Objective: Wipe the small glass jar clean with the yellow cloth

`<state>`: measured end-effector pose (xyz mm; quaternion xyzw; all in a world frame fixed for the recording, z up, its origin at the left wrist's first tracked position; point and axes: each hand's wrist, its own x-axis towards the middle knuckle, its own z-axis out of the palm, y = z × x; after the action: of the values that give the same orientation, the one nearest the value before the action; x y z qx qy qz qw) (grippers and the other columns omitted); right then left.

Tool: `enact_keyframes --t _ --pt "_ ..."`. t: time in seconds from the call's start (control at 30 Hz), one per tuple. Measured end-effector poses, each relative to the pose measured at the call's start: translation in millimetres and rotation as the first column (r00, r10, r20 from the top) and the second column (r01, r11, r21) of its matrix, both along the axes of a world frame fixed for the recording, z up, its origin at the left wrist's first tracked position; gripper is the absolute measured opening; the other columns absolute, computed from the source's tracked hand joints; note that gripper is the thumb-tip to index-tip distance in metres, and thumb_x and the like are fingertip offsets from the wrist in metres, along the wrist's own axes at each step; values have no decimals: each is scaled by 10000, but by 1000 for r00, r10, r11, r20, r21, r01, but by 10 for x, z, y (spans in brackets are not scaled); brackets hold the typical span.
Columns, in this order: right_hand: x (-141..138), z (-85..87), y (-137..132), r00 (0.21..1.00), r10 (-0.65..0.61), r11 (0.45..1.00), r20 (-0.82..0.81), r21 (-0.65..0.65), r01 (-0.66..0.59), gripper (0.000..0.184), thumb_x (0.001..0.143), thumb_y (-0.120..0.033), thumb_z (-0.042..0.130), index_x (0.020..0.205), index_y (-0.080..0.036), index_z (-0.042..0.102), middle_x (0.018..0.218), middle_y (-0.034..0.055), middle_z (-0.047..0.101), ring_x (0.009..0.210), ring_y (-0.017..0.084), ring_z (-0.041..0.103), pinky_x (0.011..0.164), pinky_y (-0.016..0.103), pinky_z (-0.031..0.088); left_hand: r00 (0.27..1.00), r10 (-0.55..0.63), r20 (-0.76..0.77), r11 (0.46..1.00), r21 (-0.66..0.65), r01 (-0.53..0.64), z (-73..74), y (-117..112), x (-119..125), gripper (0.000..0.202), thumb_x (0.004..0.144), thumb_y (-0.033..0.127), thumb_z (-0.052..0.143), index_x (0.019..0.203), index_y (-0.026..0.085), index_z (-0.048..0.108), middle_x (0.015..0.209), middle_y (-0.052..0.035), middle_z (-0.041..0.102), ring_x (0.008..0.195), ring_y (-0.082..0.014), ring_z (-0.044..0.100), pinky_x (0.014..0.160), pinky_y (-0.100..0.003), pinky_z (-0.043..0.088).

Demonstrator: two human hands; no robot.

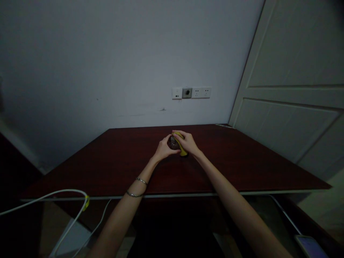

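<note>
Near the middle of the dark red desk (123,157), my left hand (162,149) curls round a small, clear, round glass container (173,144); its exact kind is hard to make out in the dim light. My right hand (189,143) grips a yellow cloth (183,152), which lies against the container's right side and top. Part of the cloth hangs below my right fingers toward the desktop. Both hands meet around the container, and their fingers hide much of it. Two metal bracelets circle my left wrist.
Wall sockets (201,92) with a plug in one sit behind the desk. A white door (292,82) stands to the right. A white cable (64,190) with a yellow tag loops over the front left edge. A phone (311,246) lies low at the right.
</note>
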<state>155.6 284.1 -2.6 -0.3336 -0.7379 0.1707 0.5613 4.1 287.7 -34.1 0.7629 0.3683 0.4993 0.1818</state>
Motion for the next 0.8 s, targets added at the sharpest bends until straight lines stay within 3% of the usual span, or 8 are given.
enact_keyframes --t 0.13,0.23,0.4,0.5,0.63,0.8 --pt "-19 -69 -203 994 58 988 98 139 -71 316 804 -291 539 1108 -249 611 1200 25 593 1193 209 479 1025 403 364 1000 -11 -5 999 -36 11 15 16 -22 775 522 236 749 1233 131 462 1132 -114 596 994 -235 574 885 -358 437" --pt "-38 -100 -239 990 81 982 112 163 -98 320 803 -290 541 1113 -251 609 1209 24 586 1225 209 444 1040 408 347 1000 7 7 999 -40 -7 14 16 -22 755 523 201 732 1227 129 469 1139 -115 592 1002 -236 569 880 -350 438" --pt "-30 -58 -23 997 -52 999 -51 -12 51 306 807 -403 518 1006 -222 662 1045 49 673 990 218 612 920 382 453 1000 9 -25 1000 -20 -10 21 -26 2 803 483 258 774 1219 134 480 1129 -115 593 1039 -250 546 922 -370 408" --pt "-20 -80 48 992 -76 995 -96 -79 69 327 801 -442 512 962 -208 673 982 48 692 916 216 635 863 367 484 998 4 -58 1000 0 -4 22 -34 7 820 474 288 785 1220 141 477 1129 -112 589 1035 -246 544 925 -371 402" --pt "-33 -169 -92 993 -71 997 -97 35 75 323 827 -386 493 1065 -215 631 1114 57 640 1049 209 583 949 370 431 997 22 -74 1000 -7 -22 13 -13 9 799 488 287 776 1216 138 482 1122 -114 592 1015 -245 551 904 -368 415" --pt "-47 -207 -260 998 28 987 62 156 -37 326 823 -311 509 1135 -258 590 1244 30 556 1237 210 427 1056 425 320 999 26 -20 997 -69 -28 10 6 15 750 504 202 746 1208 141 494 1060 -91 622 965 -236 568 869 -362 436"
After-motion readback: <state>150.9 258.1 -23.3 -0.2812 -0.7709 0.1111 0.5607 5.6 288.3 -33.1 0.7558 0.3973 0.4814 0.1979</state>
